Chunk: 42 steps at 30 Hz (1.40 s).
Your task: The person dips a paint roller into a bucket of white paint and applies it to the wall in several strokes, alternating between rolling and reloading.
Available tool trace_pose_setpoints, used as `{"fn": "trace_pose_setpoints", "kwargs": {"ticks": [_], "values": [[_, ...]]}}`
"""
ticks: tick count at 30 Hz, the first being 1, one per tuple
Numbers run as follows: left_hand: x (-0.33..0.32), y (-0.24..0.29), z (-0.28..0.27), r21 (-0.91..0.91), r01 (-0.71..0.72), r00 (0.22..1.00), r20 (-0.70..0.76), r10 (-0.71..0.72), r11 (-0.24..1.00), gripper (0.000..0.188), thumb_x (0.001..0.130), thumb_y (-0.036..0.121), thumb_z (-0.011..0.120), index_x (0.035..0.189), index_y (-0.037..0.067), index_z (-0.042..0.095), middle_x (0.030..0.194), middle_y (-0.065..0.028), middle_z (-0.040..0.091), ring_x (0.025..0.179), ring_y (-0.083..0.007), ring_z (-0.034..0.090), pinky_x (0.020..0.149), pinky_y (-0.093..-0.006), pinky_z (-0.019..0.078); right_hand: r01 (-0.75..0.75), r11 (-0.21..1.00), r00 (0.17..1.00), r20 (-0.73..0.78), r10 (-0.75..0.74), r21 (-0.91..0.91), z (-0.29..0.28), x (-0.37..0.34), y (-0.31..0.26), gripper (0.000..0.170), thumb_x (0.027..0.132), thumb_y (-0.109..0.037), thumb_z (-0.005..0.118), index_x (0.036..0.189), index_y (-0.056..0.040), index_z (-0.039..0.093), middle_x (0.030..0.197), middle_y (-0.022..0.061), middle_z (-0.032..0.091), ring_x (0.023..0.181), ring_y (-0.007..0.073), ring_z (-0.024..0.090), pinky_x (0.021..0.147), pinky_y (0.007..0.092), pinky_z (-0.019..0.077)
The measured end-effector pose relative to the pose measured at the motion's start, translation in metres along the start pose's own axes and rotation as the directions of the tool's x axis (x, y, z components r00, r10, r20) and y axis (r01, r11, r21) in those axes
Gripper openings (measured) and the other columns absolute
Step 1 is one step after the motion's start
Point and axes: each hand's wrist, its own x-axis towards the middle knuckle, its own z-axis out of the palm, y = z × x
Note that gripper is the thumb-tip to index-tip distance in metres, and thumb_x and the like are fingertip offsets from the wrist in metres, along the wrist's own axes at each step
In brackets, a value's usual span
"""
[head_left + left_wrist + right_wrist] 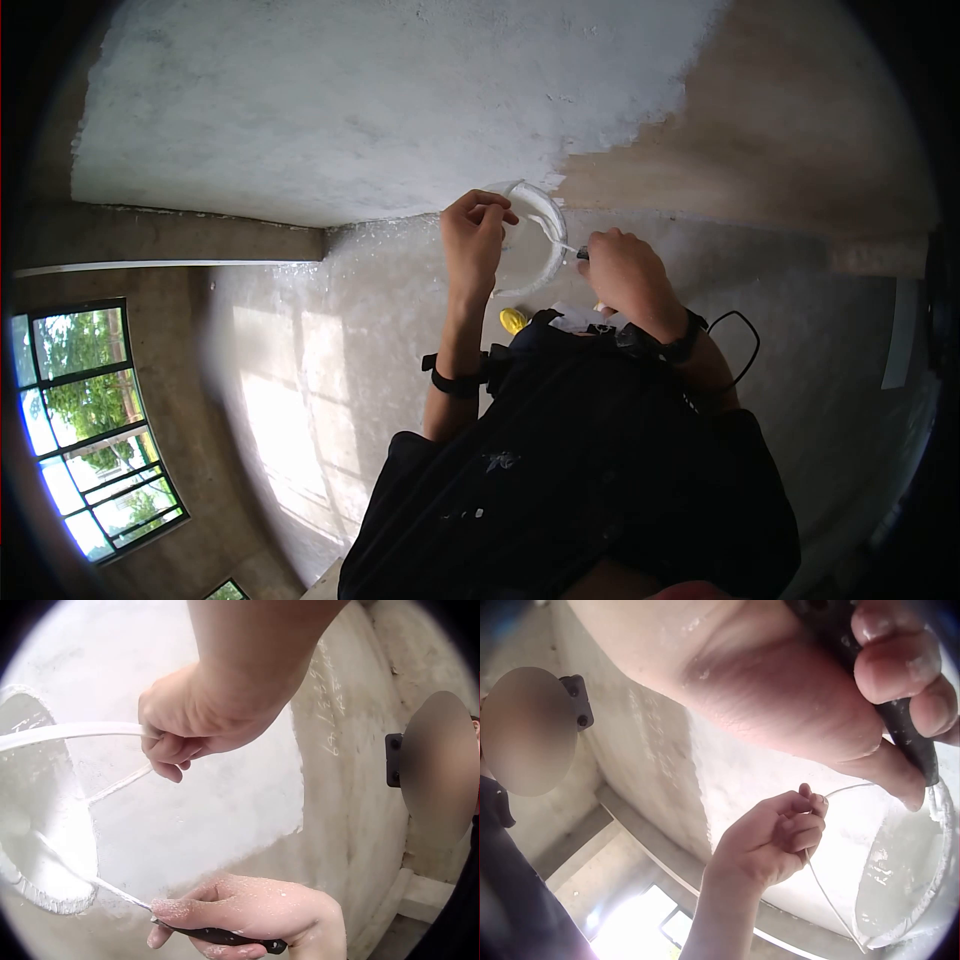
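Observation:
A white bucket (556,262), its rim thick with white coating, stands in front of me by the foot of the wall. The fingers of my left hand (474,238) are curled round its wire handle (67,732), which arches up from the rim. My right hand (632,283) grips the black handle (217,936) of a tool. From that handle a thin white-coated shaft (120,892) slants into the bucket, and its far end is hidden inside. Pale wet material (900,862) shows within the bucket. White specks cover my right thumb and fingers.
The wall (330,90) ahead bears a white coat that ends in a ragged edge at bare brownish plaster (790,130). A beam-like ledge (200,238) juts out at left, near a window (100,420). A yellow shoe tip (513,320) shows on the grey floor (800,300).

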Motion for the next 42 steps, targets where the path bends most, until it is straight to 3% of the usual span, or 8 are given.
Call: {"fn": "trace_pose_setpoints", "kwargs": {"ticks": [4, 6, 13, 18, 27, 31, 33, 42], "values": [[0.004, -0.003, -0.002, -0.038, 0.012, 1.000, -0.018, -0.012, 0.999, 0.011, 0.082, -0.004, 0.049, 0.083, -0.007, 0.060, 0.071, -0.0146, 0.063, 0.043, -0.0036, 0.037, 0.039, -0.0204, 0.0249, 0.017, 0.999, 0.997, -0.081, -0.019, -0.028, -0.002, -0.003, 0.004, 0.032, 0.091, -0.024, 0.056, 0.079, 0.0044, 0.061, 0.071, 0.0179, 0.064, 0.054, 0.0285, 0.065, 0.063, 0.0356, 0.0538], [0.003, 0.001, -0.002, -0.031, 0.019, 0.999, -0.025, -0.020, 0.999, 0.012, 0.082, -0.003, 0.049, 0.082, -0.006, 0.060, 0.070, -0.0132, 0.063, 0.046, -0.0038, 0.038, 0.041, -0.0208, 0.0271, -0.100, 0.994, 0.994, 0.036, 0.098, 0.042, -0.011, -0.005, 0.001, 0.029, 0.086, -0.028, 0.062, 0.084, 0.0012, 0.063, 0.087, 0.0207, 0.063, 0.078, 0.0352, 0.065, 0.070, 0.0425, 0.0528], [0.002, 0.001, -0.005, -0.071, 0.033, 0.997, -0.064, -0.037, 0.997, 0.012, 0.082, -0.002, 0.049, 0.082, -0.006, 0.060, 0.068, -0.0124, 0.064, 0.047, -0.0035, 0.039, 0.042, -0.0206, 0.0273, -0.051, 0.998, 0.999, -0.011, 0.050, -0.036, -0.002, -0.009, 0.019, 0.031, 0.085, -0.031, 0.063, 0.081, 0.0001, 0.062, 0.082, 0.0187, 0.064, 0.075, 0.0347, 0.065, 0.067, 0.0417, 0.0531], [0.001, 0.005, -0.009, -0.105, 0.036, 0.996, -0.075, -0.044, 0.994, 0.010, 0.083, -0.003, 0.050, 0.083, -0.006, 0.059, 0.070, -0.0138, 0.063, 0.043, -0.0034, 0.036, 0.040, -0.0208, 0.0244, 0.091, 0.996, 0.985, -0.149, -0.088, 0.012, 0.019, -0.010, 0.045, 0.028, 0.085, -0.029, 0.064, 0.083, -0.0019, 0.058, 0.069, 0.0163, 0.062, 0.067, 0.0345, 0.064, 0.062, 0.0415, 0.0521], [-0.002, 0.013, -0.012, -0.170, 0.026, 0.996, -0.076, -0.039, 0.985, 0.009, 0.084, -0.002, 0.049, 0.082, -0.004, 0.058, 0.067, -0.0099, 0.059, 0.043, -0.0026, 0.034, 0.039, -0.0204, 0.0210, 0.221, 0.957, 0.926, -0.347, -0.145, 0.190, 0.054, -0.007, 0.087, 0.024, 0.082, -0.016, 0.067, 0.095, -0.0035, 0.051, 0.079, 0.0146, 0.061, 0.073, 0.0358, 0.062, 0.064, 0.0412, 0.0503], [-0.003, 0.019, -0.011, -0.243, 0.051, 0.994, -0.083, -0.073, 0.969, 0.009, 0.085, 0.000, 0.050, 0.080, -0.003, 0.056, 0.063, -0.0047, 0.054, 0.046, -0.0021, 0.036, 0.040, -0.0187, 0.0212, 0.241, 0.946, 0.924, -0.348, -0.156, 0.216, 0.064, -0.001, 0.101, 0.026, 0.081, -0.014, 0.067, 0.098, -0.0044, 0.050, 0.079, 0.0155, 0.061, 0.075, 0.0370, 0.061, 0.066, 0.0415, 0.0495], [-0.005, 0.022, -0.009, -0.252, 0.049, 0.994, -0.081, -0.072, 0.967, 0.008, 0.085, 0.000, 0.050, 0.080, -0.003, 0.056, 0.064, -0.0046, 0.054, 0.046, -0.0021, 0.035, 0.040, -0.0185, 0.0210, 0.220, 0.945, 0.948, -0.281, -0.150, 0.240, 0.072, 0.002, 0.107, 0.027, 0.080, -0.012, 0.067, 0.099, -0.0048, 0.050, 0.080, 0.0166, 0.062, 0.076, 0.0381, 0.061, 0.066, 0.0424, 0.0489], [-0.013, 0.036, -0.002, -0.306, 0.042, 0.999, -0.019, -0.050, 0.951, 0.008, 0.085, 0.000, 0.050, 0.079, -0.001, 0.056, 0.064, -0.0049, 0.054, 0.047, -0.0023, 0.035, 0.040, -0.0188, 0.0206, 0.234, 0.942, 0.940, -0.305, -0.156, 0.240, 0.080, 0.000, 0.118, 0.027, 0.079, -0.016, 0.067, 0.098, -0.0048, 0.050, 0.077, 0.0183, 0.062, 0.073, 0.0390, 0.061, 0.064, 0.0442, 0.0487]]}}
